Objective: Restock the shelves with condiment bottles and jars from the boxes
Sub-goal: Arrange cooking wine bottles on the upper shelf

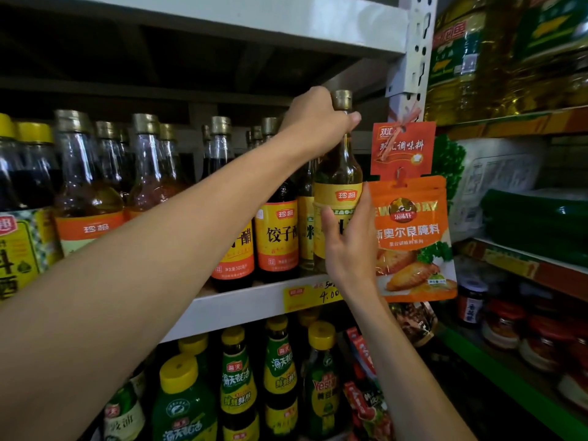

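Observation:
A tall glass bottle [339, 173] with a gold cap and a yellow label stands at the right end of the middle shelf [241, 305]. My left hand [318, 117] grips its neck just under the cap. My right hand [348, 240] holds the bottle's labelled body from below and the right, thumb across the label. Beside it on the left stand dark vinegar bottles [276, 230] with yellow and orange labels.
Orange seasoning packets [413, 237] hang on a strip at the shelf's right post. Clear and dark bottles [86, 183] fill the shelf to the left. Green-labelled bottles with yellow caps [237, 377] stand below. Oil jugs [471, 58] and red-lidded jars [502, 323] fill the right-hand shelving.

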`<state>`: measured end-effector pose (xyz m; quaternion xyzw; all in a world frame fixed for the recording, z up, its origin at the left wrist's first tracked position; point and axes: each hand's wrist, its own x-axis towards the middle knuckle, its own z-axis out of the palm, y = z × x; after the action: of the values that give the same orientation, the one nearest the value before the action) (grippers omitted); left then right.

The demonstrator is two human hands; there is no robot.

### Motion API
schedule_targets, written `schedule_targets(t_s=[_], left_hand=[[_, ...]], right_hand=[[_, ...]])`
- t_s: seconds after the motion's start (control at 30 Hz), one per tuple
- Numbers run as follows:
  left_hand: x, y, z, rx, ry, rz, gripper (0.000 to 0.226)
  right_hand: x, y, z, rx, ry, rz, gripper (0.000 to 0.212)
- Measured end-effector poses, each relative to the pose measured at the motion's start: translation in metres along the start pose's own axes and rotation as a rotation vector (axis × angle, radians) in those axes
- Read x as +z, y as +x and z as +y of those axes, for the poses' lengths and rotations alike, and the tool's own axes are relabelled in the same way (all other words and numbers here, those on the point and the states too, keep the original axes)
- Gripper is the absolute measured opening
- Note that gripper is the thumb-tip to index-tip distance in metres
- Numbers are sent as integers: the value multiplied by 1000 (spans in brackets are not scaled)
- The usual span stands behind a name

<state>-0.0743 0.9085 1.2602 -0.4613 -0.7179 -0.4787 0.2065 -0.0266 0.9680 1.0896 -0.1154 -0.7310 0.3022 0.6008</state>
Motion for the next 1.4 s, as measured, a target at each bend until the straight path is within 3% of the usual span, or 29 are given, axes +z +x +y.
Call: schedule_targets(t_s=[0.33,0.63,0.8,0.83,0.9,1.07,1.17,1.27,1.4], left_hand=[[4,7,-14,-30,99,38,23],[9,7,-21,-15,200,75,35],[22,6,-28,-76,253,43,23],[24,6,-28,-71,263,59,36],[25,4,-26,-36,288,47,57],[19,-14,-25,133,495,78,65],[5,-35,-29,399,710,175,51],[-19,-65,-46,596,732,188,27],[-51,-107,-86,587,719,287,19]], right_hand=[[11,4,0,-6,24,-73,76],[17,5,10,74,220,-177,77],[18,2,20,105,227,-213,76],[18,2,21,108,219,-217,76],[18,3,21,107,190,-216,76],[17,2,21,106,128,-217,78],[18,-3,18,94,26,-180,81],[26,-13,10,19,-92,-56,78],[36,-27,1,-127,-211,103,69]])
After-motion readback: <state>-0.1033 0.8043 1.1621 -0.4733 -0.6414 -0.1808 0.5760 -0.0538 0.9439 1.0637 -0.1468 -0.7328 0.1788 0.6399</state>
